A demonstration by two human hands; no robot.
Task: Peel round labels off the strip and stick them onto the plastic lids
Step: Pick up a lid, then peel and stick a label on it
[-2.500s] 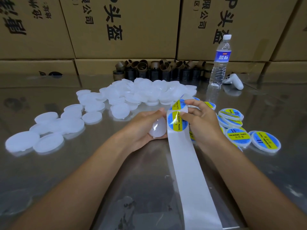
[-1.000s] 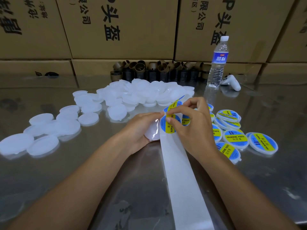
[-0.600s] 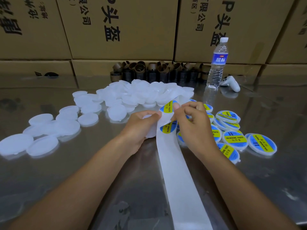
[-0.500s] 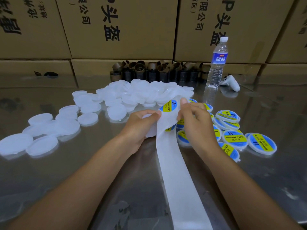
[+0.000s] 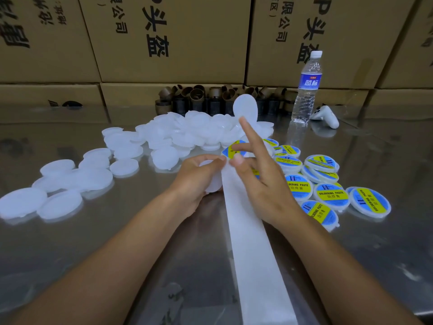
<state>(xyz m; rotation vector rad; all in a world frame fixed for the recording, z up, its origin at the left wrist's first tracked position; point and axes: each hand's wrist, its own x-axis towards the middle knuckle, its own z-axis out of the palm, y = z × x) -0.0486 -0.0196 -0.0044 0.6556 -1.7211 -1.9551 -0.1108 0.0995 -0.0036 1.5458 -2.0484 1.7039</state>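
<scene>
1. Strip (image 5: 253,254): bare white backing. It runs from the near edge of the table (image 5: 70,254) up the ctr, between your forearms, to both hands.
2. L hand (image 5: 196,179): fingers curled round a lid (image 5: 213,186). The lid shows below the fingers, against the strip's L edge, and is mostly hidden by the palm. L thumb tip meets the strip's upper end.
3. R hand (image 5: 264,188): sits over the strip's R edge w/ fingers spread and mostly straight, nothing clenched. R thumb tip lies just beside the L thumb. The middle finger crosses in front of a blue/yellow label (image 5: 229,153) at the strip's top end, just beyond both thumbs.
4. R index (image 5: 248,133) points up. A thin round white disc (image 5: 245,108) stands on its tip, above and beyond both hands, apart from the lid. Its printed face is not visible, so you cannot tell whether it is a label seen from the back.
5. R of R hand: labelled lids (image 5: 330,195), an overlapping cluster lying face up on the table.
6. Beyond L hand: bare lids (image 5: 187,132), heaped at ctr w/ a looser spread to the far L.
7. Far edge: a row of brown tubes (image 5: 196,97), an upright bottle (image 5: 307,90), a white controller (image 5: 326,116) beside it, then a wall of boxes (image 5: 175,38).
</scene>
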